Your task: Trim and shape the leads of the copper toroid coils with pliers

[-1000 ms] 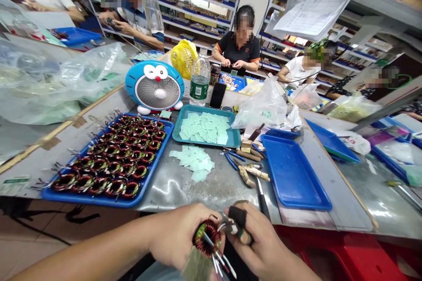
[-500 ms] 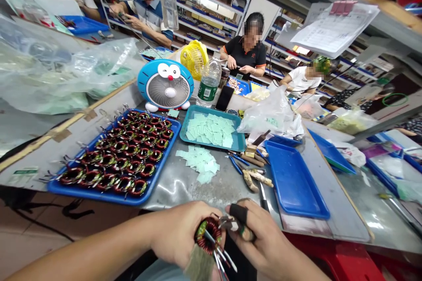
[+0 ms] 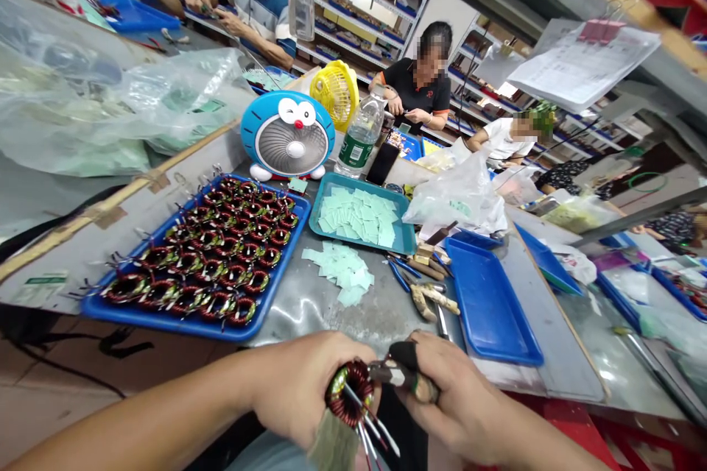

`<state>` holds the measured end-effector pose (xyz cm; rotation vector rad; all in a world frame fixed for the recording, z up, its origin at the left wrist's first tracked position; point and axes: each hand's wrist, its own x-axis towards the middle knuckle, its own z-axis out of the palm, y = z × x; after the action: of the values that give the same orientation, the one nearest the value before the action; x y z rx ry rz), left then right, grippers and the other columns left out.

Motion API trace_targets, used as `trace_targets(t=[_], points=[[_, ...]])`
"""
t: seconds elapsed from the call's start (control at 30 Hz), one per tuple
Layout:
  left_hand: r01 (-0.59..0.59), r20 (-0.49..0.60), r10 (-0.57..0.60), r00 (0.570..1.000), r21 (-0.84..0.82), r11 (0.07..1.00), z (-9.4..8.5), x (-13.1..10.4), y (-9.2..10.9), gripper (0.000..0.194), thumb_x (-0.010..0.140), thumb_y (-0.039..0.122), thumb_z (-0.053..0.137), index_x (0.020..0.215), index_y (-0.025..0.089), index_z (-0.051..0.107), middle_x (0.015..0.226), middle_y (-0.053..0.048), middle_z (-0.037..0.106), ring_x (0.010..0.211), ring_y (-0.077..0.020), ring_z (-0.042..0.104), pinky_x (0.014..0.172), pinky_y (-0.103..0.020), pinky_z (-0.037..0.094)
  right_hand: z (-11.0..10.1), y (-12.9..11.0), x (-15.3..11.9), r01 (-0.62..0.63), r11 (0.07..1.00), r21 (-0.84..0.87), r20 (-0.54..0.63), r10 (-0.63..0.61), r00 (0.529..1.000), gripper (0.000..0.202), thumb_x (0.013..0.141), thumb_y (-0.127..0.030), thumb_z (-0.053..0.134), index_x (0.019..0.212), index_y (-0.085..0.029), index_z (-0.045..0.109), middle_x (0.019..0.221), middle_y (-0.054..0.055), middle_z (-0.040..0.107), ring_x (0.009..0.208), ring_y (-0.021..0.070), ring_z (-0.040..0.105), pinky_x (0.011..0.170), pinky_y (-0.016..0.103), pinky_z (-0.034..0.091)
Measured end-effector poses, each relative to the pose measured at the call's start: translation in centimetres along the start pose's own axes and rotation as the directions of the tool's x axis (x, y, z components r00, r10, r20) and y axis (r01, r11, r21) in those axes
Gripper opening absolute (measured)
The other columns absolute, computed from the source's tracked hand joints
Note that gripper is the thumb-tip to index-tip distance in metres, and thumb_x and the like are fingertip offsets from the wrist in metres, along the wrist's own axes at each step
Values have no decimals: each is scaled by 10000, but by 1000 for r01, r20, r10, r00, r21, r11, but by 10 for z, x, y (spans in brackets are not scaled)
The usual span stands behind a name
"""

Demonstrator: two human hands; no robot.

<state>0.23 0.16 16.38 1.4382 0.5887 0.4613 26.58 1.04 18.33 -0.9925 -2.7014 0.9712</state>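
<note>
Near the bottom middle, my left hand [image 3: 298, 386] is closed around a toroidal coil [image 3: 361, 385] wound with dark red wire, with a yellow-green patch on its left side. White-tipped leads [image 3: 375, 427] stick out from its lower side, and a grey-brown strip [image 3: 334, 441] hangs below it. In my right hand [image 3: 456, 390] is a pair of pliers [image 3: 389, 373], its jaws at the upper right of the coil. Whether the jaws grip a wire I cannot make out. A black band [image 3: 406, 355] covers one right finger.
Similar coils fill a blue tray [image 3: 232, 335] at left. Pale green sheets [image 3: 342, 272] lie beside a teal tray [image 3: 409, 239] of more sheets. Hand tools [image 3: 425, 294] and another blue tray [image 3: 497, 302] are at right. A cartoon fan [image 3: 295, 151] and bottle [image 3: 359, 136] stand behind; several people sit beyond.
My right hand and the pliers have shifted slightly right, and the jaws lie flatter. The coil stays in my left hand. My view has turned a little.
</note>
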Motion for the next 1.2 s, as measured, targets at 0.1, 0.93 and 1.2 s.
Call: trace_targets(t=[0.1,0.93,1.2], points=[[15,-3,-15,1000,18,1000,-7,-5,1,472,446,278,961,789,183,650,718,30,667,615,-122,557,549,-196,461,2,-1,4,-11,997,74,-64,15,998,215,944,-128,530,1125,-236,566,962,28,554,888,176,510,775,309,398],[88,-97,-70,993,200,976,1,5,0,429,510,351,899,743,193,576,645,71,546,600,-104,444,505,-211,336,3,13,-9,70,991,-118,-151,-88,985,428,921,-71,523,1314,-240,530,935,43,564,844,202,523,712,332,441],[75,-241,-71,968,4,997,18,5,-18,381,593,293,815,854,178,564,698,53,585,611,-103,442,548,-213,378,55,19,-30,51,937,-345,-487,-225,844,453,918,-82,484,1366,-133,519,1068,135,594,916,242,547,728,354,491]])
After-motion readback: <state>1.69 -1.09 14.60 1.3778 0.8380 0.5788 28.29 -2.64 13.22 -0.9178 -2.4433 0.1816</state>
